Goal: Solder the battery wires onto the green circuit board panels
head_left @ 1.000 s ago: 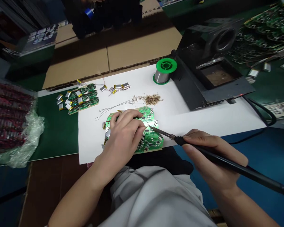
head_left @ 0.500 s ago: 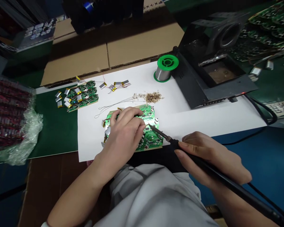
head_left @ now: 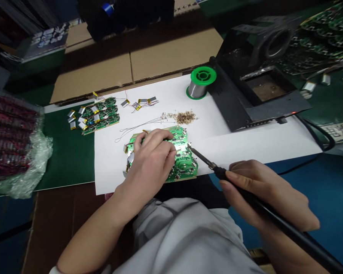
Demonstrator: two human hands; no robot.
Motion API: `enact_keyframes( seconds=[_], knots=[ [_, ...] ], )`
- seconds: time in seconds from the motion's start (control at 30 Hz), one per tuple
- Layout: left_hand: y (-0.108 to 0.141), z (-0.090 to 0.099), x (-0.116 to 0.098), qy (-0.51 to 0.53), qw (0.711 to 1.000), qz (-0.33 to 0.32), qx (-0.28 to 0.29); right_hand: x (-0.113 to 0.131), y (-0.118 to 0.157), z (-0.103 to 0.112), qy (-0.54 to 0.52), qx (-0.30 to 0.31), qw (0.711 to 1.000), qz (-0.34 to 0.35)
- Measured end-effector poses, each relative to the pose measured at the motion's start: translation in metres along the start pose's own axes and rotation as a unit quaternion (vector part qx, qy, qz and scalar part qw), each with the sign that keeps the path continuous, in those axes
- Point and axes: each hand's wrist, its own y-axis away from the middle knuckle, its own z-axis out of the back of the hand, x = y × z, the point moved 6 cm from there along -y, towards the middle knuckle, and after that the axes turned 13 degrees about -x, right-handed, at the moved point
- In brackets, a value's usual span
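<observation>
My right hand (head_left: 270, 190) is wrapped round a black soldering iron (head_left: 253, 199). The iron's metal tip is at the right edge of a green circuit board panel (head_left: 185, 167), close to a brightly lit patch; whether it touches cannot be told. My left hand (head_left: 153, 160) lies over the panel's left part, its thumb and index finger pinched together near the middle of the board. What they hold, if anything, is hidden. Small silver battery cells (head_left: 125, 148) show at the panel's left edge, partly covered by this hand.
White paper (head_left: 217, 123) lies under the panel. Behind it are a solder spool (head_left: 198, 89), a heap of brown bits (head_left: 185, 117), thin wires (head_left: 137, 125) and loose battery cells (head_left: 143, 101). Another board panel (head_left: 108, 120) is left, bubble-wrapped goods (head_left: 40, 152) further left, a black machine (head_left: 246, 102) right.
My right hand has drawn the soldering iron to the right, its tip going from the middle of the panel to the right edge. My left hand has stayed in place.
</observation>
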Motion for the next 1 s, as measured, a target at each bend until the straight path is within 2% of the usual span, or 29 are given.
enact_keyframes(
  seconds=[0.23,0.43,0.5,0.77,1.0],
  knots=[
    [-0.003,0.0,-0.006,-0.038,0.999,0.001,0.003,-0.008,0.001,0.002,-0.002,0.004,1.0,-0.022],
    [-0.008,0.0,-0.012,-0.069,0.998,-0.011,0.0,-0.003,0.0,-0.003,-0.06,-0.052,0.989,-0.128],
    [-0.009,0.0,-0.014,-0.084,0.996,-0.023,-0.002,-0.002,-0.001,-0.004,-0.074,-0.062,0.985,-0.14],
    [-0.012,-0.003,-0.019,-0.135,0.989,-0.056,0.012,-0.009,-0.003,-0.009,-0.128,-0.052,0.985,-0.102],
    [-0.013,-0.003,-0.02,-0.147,0.988,-0.056,0.014,-0.002,-0.005,-0.009,-0.099,-0.043,0.989,-0.103]
  ],
)
